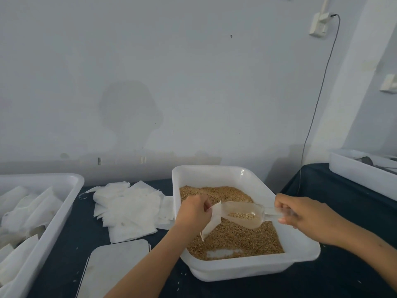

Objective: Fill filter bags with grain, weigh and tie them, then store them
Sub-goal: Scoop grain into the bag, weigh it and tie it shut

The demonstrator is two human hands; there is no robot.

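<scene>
Your left hand (193,211) pinches the top of a white filter bag (211,222) with curled fingers, holding it over the grain (236,237) in the white tub (300,252) near the tabletop's back edge. Your right hand (300,216) grips the handle of a clear scoop (242,214) with a little grain inside, its mouth at the bag's opening.

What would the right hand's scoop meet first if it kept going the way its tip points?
Most likely the open mouth of the white filter bag pinched by the left hand; the clear plastic scoop in the right hand already reaches it, though depth is unclear.
</scene>
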